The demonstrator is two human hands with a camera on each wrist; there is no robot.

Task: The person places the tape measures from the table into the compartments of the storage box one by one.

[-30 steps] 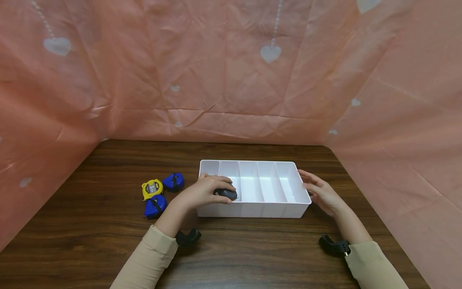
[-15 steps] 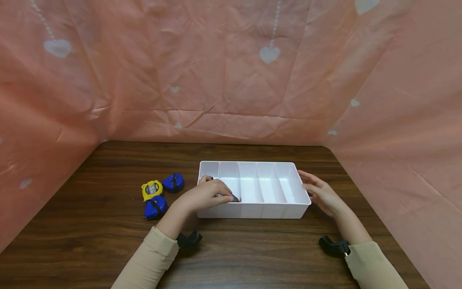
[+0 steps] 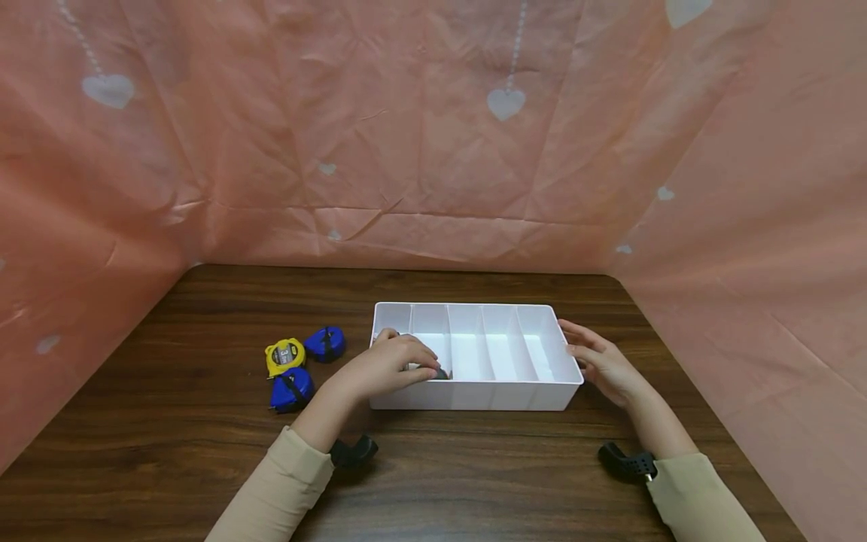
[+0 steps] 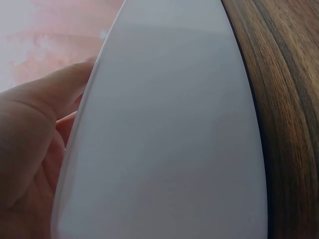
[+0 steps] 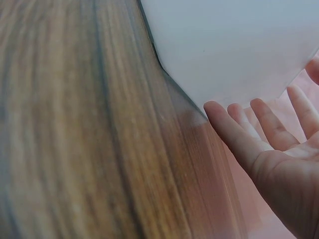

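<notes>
- Head view: at centre frame, the left hand [image 3: 382, 366] curls round a dark object [image 3: 440, 373] inside the white tray [image 3: 474, 395], in its second compartment from the left; the right hand [image 3: 605, 365], fingers relaxed and holding nothing, rests against the tray's right wall.
- Left wrist view: the tray's wall [image 4: 169, 139] fills the centre, the hand [image 4: 30, 154] at lower left.
- Right wrist view: straight fingers [image 5: 234, 132] at lower right, beside the tray [image 5: 234, 45].

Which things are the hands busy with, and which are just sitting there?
Busy with:
white divided tray
dark object under the left hand
right hand beside the tray

Just sitting:
yellow tape measure
two blue tape measures
</notes>
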